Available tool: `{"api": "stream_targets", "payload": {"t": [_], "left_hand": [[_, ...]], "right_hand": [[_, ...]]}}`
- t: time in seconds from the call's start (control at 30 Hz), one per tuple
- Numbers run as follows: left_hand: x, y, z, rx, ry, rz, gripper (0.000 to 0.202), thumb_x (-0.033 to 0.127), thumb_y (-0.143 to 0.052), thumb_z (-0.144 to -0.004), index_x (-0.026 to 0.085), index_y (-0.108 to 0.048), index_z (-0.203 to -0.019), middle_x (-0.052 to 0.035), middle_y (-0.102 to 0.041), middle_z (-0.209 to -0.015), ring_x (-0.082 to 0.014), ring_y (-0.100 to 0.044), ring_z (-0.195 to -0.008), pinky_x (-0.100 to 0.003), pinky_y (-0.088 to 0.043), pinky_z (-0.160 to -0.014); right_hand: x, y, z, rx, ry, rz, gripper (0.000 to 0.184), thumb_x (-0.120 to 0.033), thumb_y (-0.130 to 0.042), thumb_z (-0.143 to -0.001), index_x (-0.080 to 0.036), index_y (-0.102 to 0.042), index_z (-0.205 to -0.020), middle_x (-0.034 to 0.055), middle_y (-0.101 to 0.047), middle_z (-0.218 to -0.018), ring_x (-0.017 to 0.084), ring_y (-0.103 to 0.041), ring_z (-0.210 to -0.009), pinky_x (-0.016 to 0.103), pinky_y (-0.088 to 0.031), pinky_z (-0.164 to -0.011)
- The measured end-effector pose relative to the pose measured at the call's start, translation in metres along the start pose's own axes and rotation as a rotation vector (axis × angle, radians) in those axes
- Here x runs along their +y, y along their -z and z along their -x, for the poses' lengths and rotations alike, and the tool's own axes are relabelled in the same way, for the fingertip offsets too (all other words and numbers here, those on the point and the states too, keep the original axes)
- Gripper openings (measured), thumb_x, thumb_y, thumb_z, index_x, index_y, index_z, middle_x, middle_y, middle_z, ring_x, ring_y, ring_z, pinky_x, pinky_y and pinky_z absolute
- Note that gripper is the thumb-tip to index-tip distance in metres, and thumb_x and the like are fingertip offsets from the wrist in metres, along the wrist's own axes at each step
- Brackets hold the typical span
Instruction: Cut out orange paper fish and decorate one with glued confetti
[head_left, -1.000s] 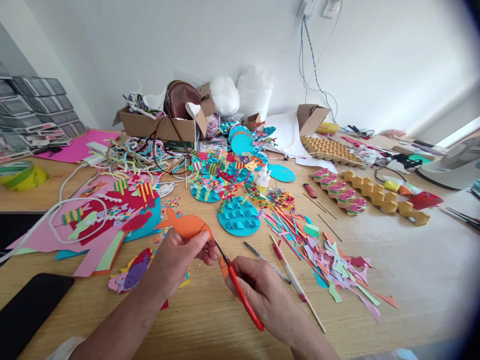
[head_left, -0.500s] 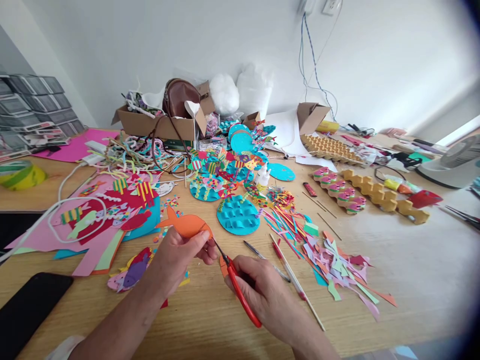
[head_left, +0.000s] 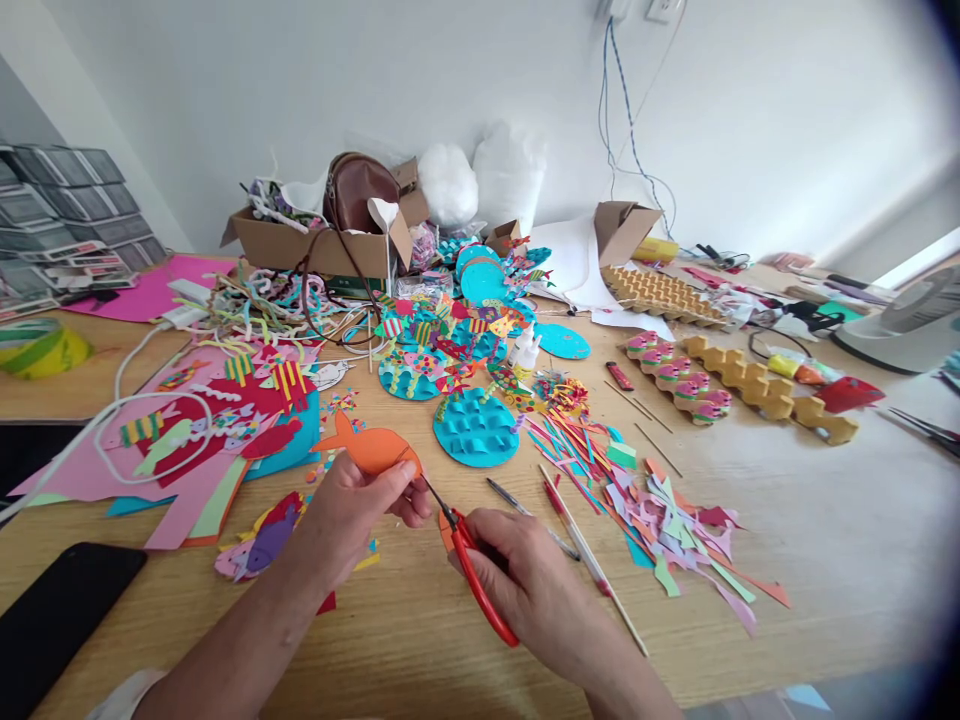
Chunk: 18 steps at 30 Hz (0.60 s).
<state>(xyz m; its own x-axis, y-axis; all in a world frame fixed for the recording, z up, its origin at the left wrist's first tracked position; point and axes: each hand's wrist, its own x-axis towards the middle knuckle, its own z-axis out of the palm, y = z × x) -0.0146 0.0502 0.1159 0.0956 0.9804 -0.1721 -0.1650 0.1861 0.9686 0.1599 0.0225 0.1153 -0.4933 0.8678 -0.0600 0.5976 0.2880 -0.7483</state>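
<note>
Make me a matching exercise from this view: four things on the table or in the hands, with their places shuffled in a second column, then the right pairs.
Things
1. Orange fish cutout
2. Red-handled scissors
3. Black phone
4. Brown bag

Places
A. At the long cardboard box near the wall
B. Gripped in the right hand
C. Flat on the table, near left
D. Pinched in the left hand

Right pairs: 1-D, 2-B, 3-C, 4-A
</note>
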Motion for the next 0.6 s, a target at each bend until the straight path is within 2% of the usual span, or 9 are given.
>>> {"api": "stream_targets", "payload": {"t": [0.3, 0.47, 0.6], "left_hand": [[0.000, 0.010, 0.000, -0.134, 0.066, 0.042, 0.014, 0.027, -0.061, -0.070, 0.013, -0.064, -0.065, 0.0006, -0.062, -0.055, -0.0105, -0.058, -0.050, -0.019, -0.045, -0.046], [0.001, 0.017, 0.000, -0.234, 0.135, 0.052, 0.015, 0.027, -0.062, -0.071, 0.013, -0.065, -0.068, -0.0003, -0.063, -0.057, -0.0110, -0.059, -0.053, -0.019, -0.046, -0.048], [0.004, 0.021, 0.000, -0.287, 0.168, 0.035, 0.014, 0.026, -0.062, -0.071, 0.014, -0.066, -0.068, -0.0017, -0.065, -0.058, -0.0115, -0.060, -0.054, -0.019, -0.047, -0.049]], "right_hand": [[0.008, 0.004, 0.003, -0.128, 0.001, -0.080, 0.030, -0.032, -0.039, -0.092, -0.018, -0.045, -0.067, -0.0047, -0.044, -0.061, 0.009, -0.039, -0.056, 0.020, -0.028, -0.052], [0.009, 0.011, 0.003, -0.211, -0.006, -0.161, 0.031, -0.034, -0.039, -0.092, -0.017, -0.050, -0.069, -0.0047, -0.045, -0.059, 0.008, -0.040, -0.054, 0.019, -0.029, -0.049], [0.009, 0.015, 0.003, -0.237, 0.003, -0.153, 0.036, -0.042, -0.041, -0.091, -0.017, -0.050, -0.067, -0.0049, -0.043, -0.056, 0.008, -0.039, -0.051, 0.020, -0.028, -0.047]]}}
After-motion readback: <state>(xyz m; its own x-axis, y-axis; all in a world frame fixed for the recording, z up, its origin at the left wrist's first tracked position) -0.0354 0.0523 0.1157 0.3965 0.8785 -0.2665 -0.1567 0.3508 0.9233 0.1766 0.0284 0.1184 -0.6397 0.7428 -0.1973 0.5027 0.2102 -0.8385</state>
